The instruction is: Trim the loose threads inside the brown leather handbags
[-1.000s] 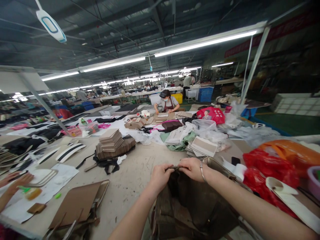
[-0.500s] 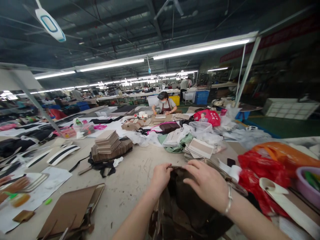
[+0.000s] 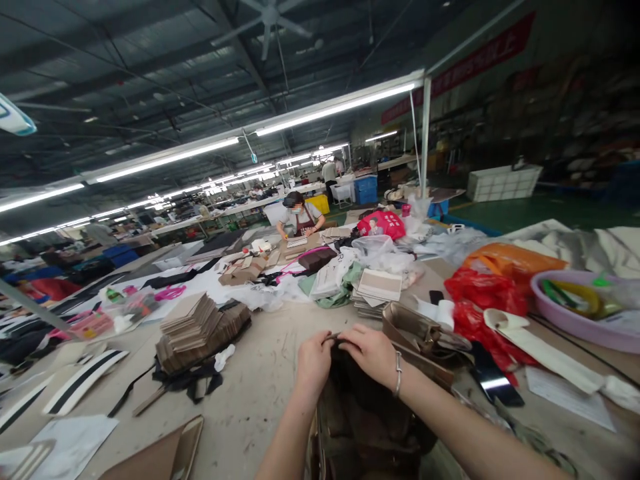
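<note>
A dark brown bag (image 3: pixel 370 417) stands in front of me at the near edge of the table, its lower part cut off by the frame. My left hand (image 3: pixel 314 360) pinches the bag's top edge between thumb and fingers. Close beside it, my right hand (image 3: pixel 370 353) is closed on the same edge, a bracelet round its wrist. The bag's inside is dark, so what it holds is hidden. Just past my right hand lies a brown leather-like piece (image 3: pixel 407 327), folded over on itself.
Left of centre is a stack of brown panels (image 3: pixel 193 333). Brown flat pieces (image 3: pixel 155 460) lie at lower left. On the right are red plastic bags (image 3: pixel 485 293), a purple basin (image 3: pixel 590 327) and a dark phone-like object (image 3: pixel 493 377). Across the table a co-worker (image 3: pixel 300 217) handles pieces.
My view has turned to the right. My right hand has come nearer to my left along the bag's edge, and its fingers have closed. The bag stays held.
</note>
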The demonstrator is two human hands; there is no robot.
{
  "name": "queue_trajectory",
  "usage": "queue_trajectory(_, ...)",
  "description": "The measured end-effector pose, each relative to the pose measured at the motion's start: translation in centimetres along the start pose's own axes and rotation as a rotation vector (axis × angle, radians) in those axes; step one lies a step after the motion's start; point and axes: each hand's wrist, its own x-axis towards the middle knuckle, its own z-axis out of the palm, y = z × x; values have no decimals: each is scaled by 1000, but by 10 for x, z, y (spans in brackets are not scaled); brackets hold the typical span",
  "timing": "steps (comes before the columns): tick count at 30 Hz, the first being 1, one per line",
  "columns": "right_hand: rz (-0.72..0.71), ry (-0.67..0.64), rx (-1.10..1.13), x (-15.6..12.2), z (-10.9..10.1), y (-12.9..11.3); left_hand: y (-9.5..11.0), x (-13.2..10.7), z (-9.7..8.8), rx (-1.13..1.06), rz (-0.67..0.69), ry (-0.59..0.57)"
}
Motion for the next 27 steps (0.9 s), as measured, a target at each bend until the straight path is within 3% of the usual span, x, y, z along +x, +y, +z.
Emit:
queue_trajectory(12,38,7,-89,5,2,8,6,2,-2,-51,69,-92)
queue_trajectory(27,84,-94,-220,11,-4,2,10,-1,-2,-163,88,-102)
